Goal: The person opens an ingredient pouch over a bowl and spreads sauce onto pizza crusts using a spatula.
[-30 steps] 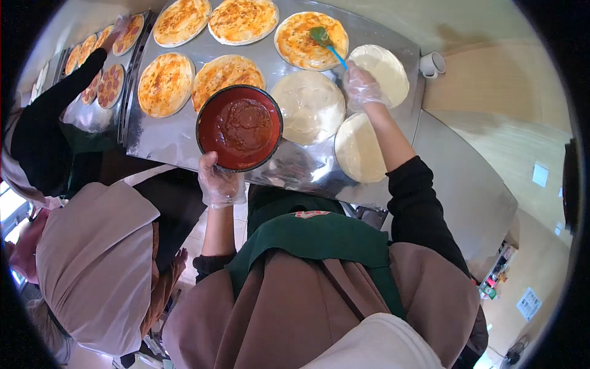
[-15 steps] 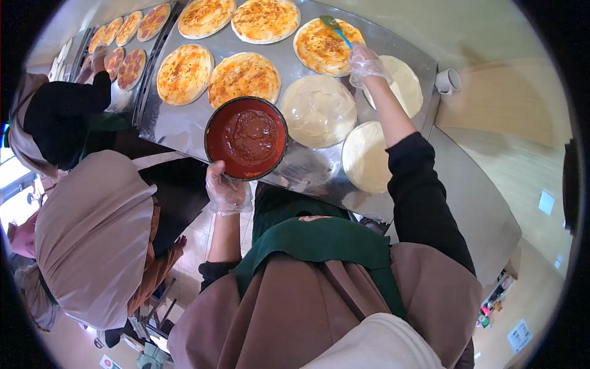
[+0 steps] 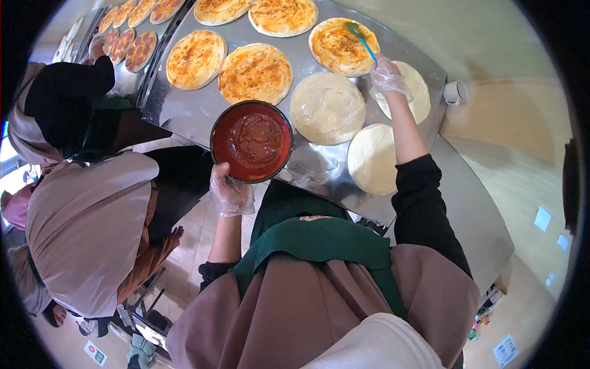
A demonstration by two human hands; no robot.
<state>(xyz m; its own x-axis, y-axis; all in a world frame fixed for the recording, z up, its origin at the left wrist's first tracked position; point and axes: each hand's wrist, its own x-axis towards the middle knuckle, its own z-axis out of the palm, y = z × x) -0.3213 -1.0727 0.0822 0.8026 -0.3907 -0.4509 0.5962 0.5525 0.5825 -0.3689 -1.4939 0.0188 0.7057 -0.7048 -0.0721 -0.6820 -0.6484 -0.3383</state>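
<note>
My left hand [image 3: 230,192], in a clear plastic glove, grips the near rim of a round bowl [image 3: 216,132]. The bowl is dark outside and red inside, with a reddish-brown sauce [image 3: 258,138] in its bottom. In my gloved right hand [image 3: 387,77] is a spoon [image 3: 367,49] with a blue handle and a green head. Its head is over the far part of a sauced dough round [image 3: 335,54]; whether it touches is hard to tell. Three pale dough rounds lie nearby: one [image 3: 327,109] beside the bowl, one [image 3: 418,92] partly behind my right hand, one [image 3: 372,160] nearer me.
More sauced rounds [image 3: 256,74] lie on the metal table [image 3: 178,107]. A white cup [image 3: 455,92] stands beyond its right edge. At left, a co-worker's gloved hand [image 3: 97,46] is by topped pizzas [image 3: 141,51] on another table. Another person [image 3: 92,221] stands close on my left.
The spoon's head has shifted slightly right and nearer over the same sauced round. My view has turned a little, so the table appears moved. The bowl stays in my left hand.
</note>
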